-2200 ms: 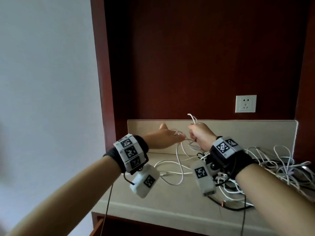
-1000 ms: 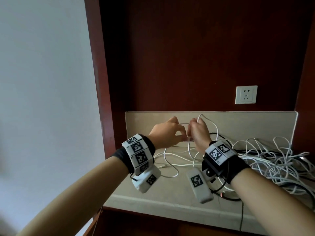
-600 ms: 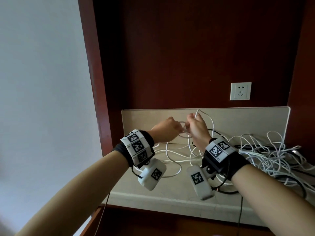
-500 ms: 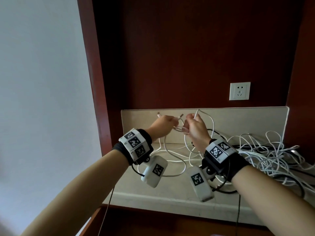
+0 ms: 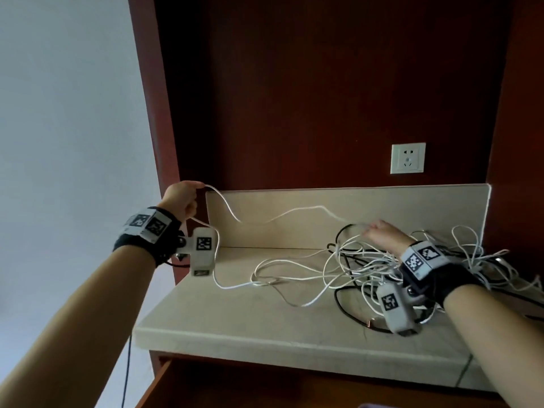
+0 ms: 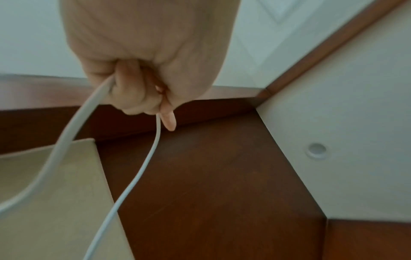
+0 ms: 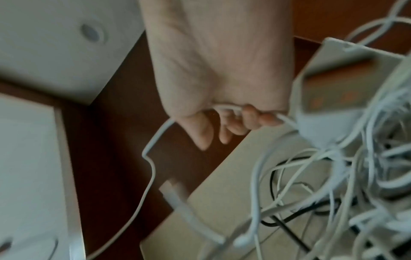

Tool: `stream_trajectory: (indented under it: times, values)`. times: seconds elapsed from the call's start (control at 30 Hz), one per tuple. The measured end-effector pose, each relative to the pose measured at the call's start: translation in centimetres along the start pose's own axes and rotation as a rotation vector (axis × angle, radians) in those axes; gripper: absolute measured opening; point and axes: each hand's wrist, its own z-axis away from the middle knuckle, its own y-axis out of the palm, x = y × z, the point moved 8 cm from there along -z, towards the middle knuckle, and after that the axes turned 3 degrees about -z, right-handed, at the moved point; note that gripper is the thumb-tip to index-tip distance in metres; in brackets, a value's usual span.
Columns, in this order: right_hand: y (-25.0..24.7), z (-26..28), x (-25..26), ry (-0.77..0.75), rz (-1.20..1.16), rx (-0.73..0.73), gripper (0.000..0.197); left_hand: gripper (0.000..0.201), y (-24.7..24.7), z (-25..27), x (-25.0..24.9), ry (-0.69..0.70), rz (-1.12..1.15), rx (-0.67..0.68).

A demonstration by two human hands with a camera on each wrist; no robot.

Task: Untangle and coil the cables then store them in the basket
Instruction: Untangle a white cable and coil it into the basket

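A white cable point(image 5: 294, 212) stretches across the back of the beige counter between my two hands. My left hand point(image 5: 182, 198) is raised at the counter's left end and grips that cable in a fist point(image 6: 142, 88); both strands point(image 6: 142, 168) hang down from it. My right hand point(image 5: 379, 234) is low at the right, above the tangle, with the white cable point(image 7: 229, 107) running under its curled fingers point(image 7: 251, 117). A tangled heap of white and black cables point(image 5: 412, 269) lies on the counter's right side. No basket is in view.
The beige counter point(image 5: 265, 325) sits in a dark wooden alcove with a raised back ledge point(image 5: 382, 201). A white wall socket point(image 5: 408, 158) is mounted at the back right. A white loop of cable point(image 5: 265, 278) lies mid-counter. A wooden edge point(image 5: 159, 384) shows below the front.
My hands, close together at the middle before, have pulled apart: the left went up and left, the right went down and right, drawing the white cable out between them.
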Motion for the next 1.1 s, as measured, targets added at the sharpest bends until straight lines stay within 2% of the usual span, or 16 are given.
stream_trajectory:
  times: [0.1,0.17,0.23,0.3,0.33,0.4,0.43,0.5,0.57,0.6,0.7,0.77,0.83,0.93,1.0,1.1]
  values:
    - [1.5,1.1,-0.1,0.047,0.533,0.077,0.058,0.026,1.4,1.0,-1.2,0.116,-0.121,0.053]
    - [2.6,1.6,0.9,-0.013,0.759,0.13,0.075,0.03,2.8,2.1,-2.1,0.185,-0.181,0.097]
    - [3.8,2.0,2.8,-0.095,0.785,0.247,0.092,0.035,4.3,3.0,-3.2,0.249,-0.208,0.15]
    - [4.6,2.8,5.5,-0.16,0.709,0.339,0.104,0.035,5.5,3.9,-4.3,0.308,-0.201,0.201]
    - [4.7,3.3,7.0,-0.185,0.678,0.366,0.104,0.034,6.0,4.3,-4.9,0.327,-0.19,0.216]
    - [4.1,4.2,9.6,-0.196,0.628,0.341,0.089,0.034,6.5,4.8,-5.9,0.353,-0.186,0.202]
    - [3.2,4.5,10.9,-0.194,0.584,0.278,0.083,0.033,6.6,5.0,-6.5,0.373,-0.216,0.182]
    - [0.6,5.0,13.3,-0.215,0.436,0.042,0.079,0.029,7.2,5.6,-7.6,0.452,-0.366,0.168]
    - [-1.3,5.9,16.0,-0.355,0.313,-0.161,0.072,0.029,8.4,6.3,-8.4,0.545,-0.51,0.217]
    - [-1.3,6.3,17.0,-0.426,0.287,-0.182,0.068,0.03,8.9,6.8,-8.7,0.587,-0.539,0.241]
    - [1.3,7.1,18.3,-0.532,0.292,-0.023,0.058,0.033,9.6,8.0,-9.5,0.662,-0.503,0.272]
    - [3.1,7.2,18.0,-0.566,0.202,0.107,0.04,0.033,9.8,8.6,-10.0,0.68,-0.407,0.284]
    - [4.0,7.1,17.5,-0.566,-0.001,0.188,0.028,0.034,9.7,9.1,-10.1,0.663,-0.323,0.29]
    - [4.2,6.9,16.6,-0.508,-0.297,0.2,0.032,0.032,9.6,9.0,-8.7,0.517,-0.346,0.353]
    - [3.7,7.2,16.6,-0.548,-0.268,0.105,0.034,0.028,10.0,9.3,-7.1,0.376,-0.374,0.418]
    - [3.3,8.2,17.2,-0.639,-0.074,0.015,0.038,0.04,10.8,10.2,-5.7,0.25,-0.228,0.492]
